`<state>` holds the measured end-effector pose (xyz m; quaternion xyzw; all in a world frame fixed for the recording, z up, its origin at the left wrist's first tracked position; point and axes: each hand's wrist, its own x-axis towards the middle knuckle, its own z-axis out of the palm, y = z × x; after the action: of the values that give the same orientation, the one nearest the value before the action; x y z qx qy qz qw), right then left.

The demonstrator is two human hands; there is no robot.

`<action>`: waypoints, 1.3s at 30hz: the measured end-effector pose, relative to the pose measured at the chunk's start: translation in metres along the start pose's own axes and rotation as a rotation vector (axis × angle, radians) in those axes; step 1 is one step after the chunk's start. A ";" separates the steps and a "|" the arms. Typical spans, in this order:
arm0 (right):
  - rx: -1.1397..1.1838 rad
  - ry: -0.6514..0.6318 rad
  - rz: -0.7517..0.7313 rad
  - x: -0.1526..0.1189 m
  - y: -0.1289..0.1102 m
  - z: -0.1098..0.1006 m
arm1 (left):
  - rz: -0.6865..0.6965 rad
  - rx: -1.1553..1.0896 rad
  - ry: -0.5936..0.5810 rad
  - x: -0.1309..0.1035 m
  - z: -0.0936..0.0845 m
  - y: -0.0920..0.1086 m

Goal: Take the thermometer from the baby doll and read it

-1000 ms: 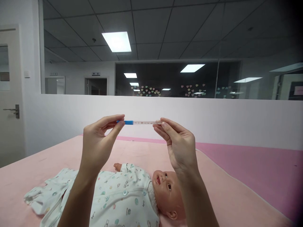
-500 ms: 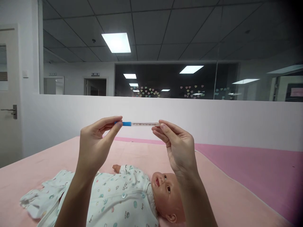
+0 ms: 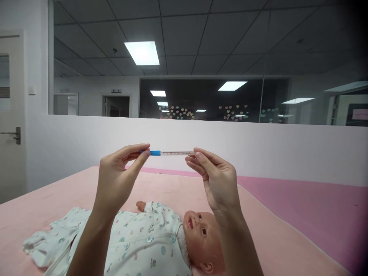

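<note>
Thermometer [image 3: 171,153] pinched level above doll [image 3: 161,241]: left hand [image 3: 115,180] on blue end, right hand [image 3: 220,182] on tip. Grip unchanged; slightly lower.

We see a thin thermometer [image 3: 172,153] that looks like clear, glossy glass, with a smooth blue end of what looks like plastic. Below it lies a baby doll [image 3: 198,234] whose head has the smooth, faintly shiny look of moulded vinyl or plastic. The doll wears a romper [image 3: 143,245] of soft, matt white cloth printed with small coloured shapes and closed with shiny little buttons. The pink bed cover [image 3: 287,214] looks like matt fabric. The wall behind [image 3: 258,149] is smooth, matt white, topped by dark, reflective glass panes [image 3: 201,96].
</note>
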<state>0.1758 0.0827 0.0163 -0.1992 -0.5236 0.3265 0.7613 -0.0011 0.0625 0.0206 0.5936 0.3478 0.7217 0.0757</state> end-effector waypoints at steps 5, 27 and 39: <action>0.009 -0.005 0.012 0.000 -0.001 0.000 | -0.028 0.001 -0.004 0.000 0.000 0.002; -0.026 -0.039 0.012 0.000 -0.003 -0.004 | 0.001 0.019 -0.033 0.001 -0.002 -0.007; -0.104 -0.086 -0.013 -0.005 -0.011 -0.002 | 0.001 0.017 -0.093 0.006 0.000 -0.018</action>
<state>0.1798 0.0715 0.0185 -0.2207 -0.5733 0.3021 0.7290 -0.0087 0.0789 0.0150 0.6272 0.3497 0.6906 0.0864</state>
